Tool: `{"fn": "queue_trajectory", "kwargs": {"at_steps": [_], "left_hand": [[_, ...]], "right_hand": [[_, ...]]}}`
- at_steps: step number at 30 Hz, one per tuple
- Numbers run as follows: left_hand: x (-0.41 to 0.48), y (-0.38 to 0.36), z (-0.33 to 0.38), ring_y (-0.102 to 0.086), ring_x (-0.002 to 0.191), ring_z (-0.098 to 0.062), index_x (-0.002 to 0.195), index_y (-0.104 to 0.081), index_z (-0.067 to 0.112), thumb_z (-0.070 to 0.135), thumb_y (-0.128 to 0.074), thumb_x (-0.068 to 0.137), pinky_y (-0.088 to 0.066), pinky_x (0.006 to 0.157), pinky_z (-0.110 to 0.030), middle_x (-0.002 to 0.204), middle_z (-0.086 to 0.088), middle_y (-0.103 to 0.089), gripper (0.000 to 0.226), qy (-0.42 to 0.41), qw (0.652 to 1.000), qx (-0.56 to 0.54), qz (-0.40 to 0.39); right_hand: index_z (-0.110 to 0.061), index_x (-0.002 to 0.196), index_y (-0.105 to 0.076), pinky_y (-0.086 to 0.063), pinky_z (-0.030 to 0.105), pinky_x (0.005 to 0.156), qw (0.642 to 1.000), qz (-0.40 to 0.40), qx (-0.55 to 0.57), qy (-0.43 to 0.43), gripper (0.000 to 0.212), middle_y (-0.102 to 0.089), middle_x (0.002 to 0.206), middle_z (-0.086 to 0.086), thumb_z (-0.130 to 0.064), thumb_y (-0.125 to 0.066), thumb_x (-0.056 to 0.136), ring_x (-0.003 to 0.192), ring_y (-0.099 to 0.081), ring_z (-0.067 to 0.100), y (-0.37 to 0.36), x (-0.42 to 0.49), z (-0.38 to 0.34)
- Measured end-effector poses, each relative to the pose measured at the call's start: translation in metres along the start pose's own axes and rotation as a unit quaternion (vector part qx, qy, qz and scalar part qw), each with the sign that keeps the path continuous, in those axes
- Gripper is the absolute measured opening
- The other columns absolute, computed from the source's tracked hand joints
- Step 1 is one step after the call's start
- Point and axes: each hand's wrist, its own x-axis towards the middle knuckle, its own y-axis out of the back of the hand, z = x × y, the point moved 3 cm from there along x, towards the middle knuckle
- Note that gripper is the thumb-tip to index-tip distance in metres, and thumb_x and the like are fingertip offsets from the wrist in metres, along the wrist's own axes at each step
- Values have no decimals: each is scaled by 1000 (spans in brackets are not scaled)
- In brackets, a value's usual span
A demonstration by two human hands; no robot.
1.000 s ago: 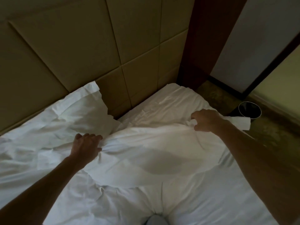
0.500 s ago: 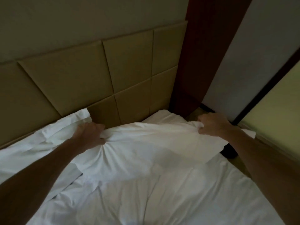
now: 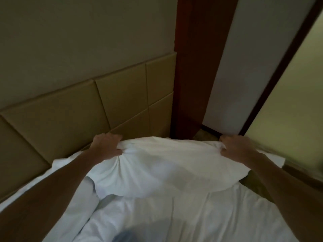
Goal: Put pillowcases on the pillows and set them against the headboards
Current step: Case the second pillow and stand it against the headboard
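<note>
Far left — tan padded headboard of square stitched panels (image 3: 73, 109) runs along the wall, beige plain wall above it. At its foot a second white pillow (image 3: 64, 165) lies low beside the headboard, mostly hidden behind the left forearm.

Left hand (image 3: 106, 145) is fisted tight on a bunched corner of the white pillow in its white cotton pillowcase (image 3: 164, 163); fabric puckers into radiating creases at the grip. Knuckles sit near the lower headboard panel; whether they touch it cannot be told.

Centre — the pillow is held up off the white rumpled bed sheet (image 3: 174, 215), stretched wide between both hands, its top edge level with the headboard's bottom row and its lower edge sagging in a curve above the sheet. Whether the pillow touches the headboard cannot be told.

Behind it, a dark red-brown wooden post (image 3: 197, 67) rises at the headboard's right end.

Right hand (image 3: 236, 147) is clenched on the pillow's opposite corner, a loose flap of pillowcase trailing past the wrist. Right of that, a pale wall panel (image 3: 244, 67) and a blurred yellowish frosted pane (image 3: 300, 102) in a dark frame.
</note>
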Motion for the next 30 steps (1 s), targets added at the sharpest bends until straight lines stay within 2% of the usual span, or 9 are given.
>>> {"fn": "queue_trajectory", "kwargs": {"at_steps": [7,9,12,15,18,22,25,27,30], "left_hand": [[98,-43,7,-65,97,-19,125,-54,27,57,-61,83,-48,72,-31,110,3,-66,52,-125,992,4,-36],[124,-65,5,-64,102,-19,133,-51,27,58,-59,85,-50,79,-32,116,3,-65,58,-150,987,2,-55],[161,-91,-3,-60,113,-20,141,-46,27,58,-58,86,-51,90,-34,129,1,-62,64,-164,982,-21,-89],[200,-116,-14,-52,127,-21,147,-40,26,58,-60,85,-46,101,-37,142,0,-53,73,-178,971,-54,-150],[218,-145,-15,-49,128,-21,142,-44,26,55,-61,87,-43,104,-37,142,0,-50,65,-211,953,-52,-211],[231,-161,-26,-48,131,-20,145,-40,25,49,-58,93,-40,107,-34,145,0,-48,61,-199,953,-71,-216],[229,-156,-34,-55,122,-20,144,-41,24,50,-57,92,-48,98,-32,139,0,-54,60,-169,959,-83,-211],[228,-149,-42,-56,122,-20,144,-41,27,51,-57,91,-48,97,-33,139,1,-54,60,-147,960,-93,-221],[224,-134,-55,-52,127,-21,146,-39,27,53,-58,89,-44,101,-32,144,1,-51,66,-108,959,-105,-241]], "right_hand": [[-26,103,-57,-50,28,64,992,-89,61,-71,21,-65,92,-6,-36,-54,86,80,-63,14,-49,5,-11],[-24,100,-59,-54,29,67,987,-115,69,-91,17,-62,81,-9,-34,-54,86,72,-60,10,-57,13,-21],[-22,92,-56,-54,29,62,987,-113,37,-106,11,-51,69,-10,-32,-52,87,63,-54,10,-58,34,-34],[-23,87,-50,-50,27,59,989,-105,10,-105,6,-54,74,-7,-29,-49,89,66,-55,15,-51,69,-47],[-21,98,-59,-46,27,59,990,-111,-16,-91,15,-68,85,-3,-27,-49,88,77,-66,18,-49,110,-55],[-19,99,-63,-52,31,65,992,-108,-24,-53,18,-69,84,-1,-25,-50,87,76,-67,19,-51,165,-70],[-17,92,-65,-48,28,61,995,-80,-40,-38,17,-70,81,-1,-23,-49,87,74,-67,20,-37,197,-78],[-17,94,-65,-42,27,58,995,-69,-61,-34,18,-71,87,0,-24,-50,88,79,-69,22,-31,208,-77],[-17,100,-65,-49,31,67,996,-73,-58,-13,20,-71,98,1,-25,-49,91,89,-69,23,-23,223,-71]]}}
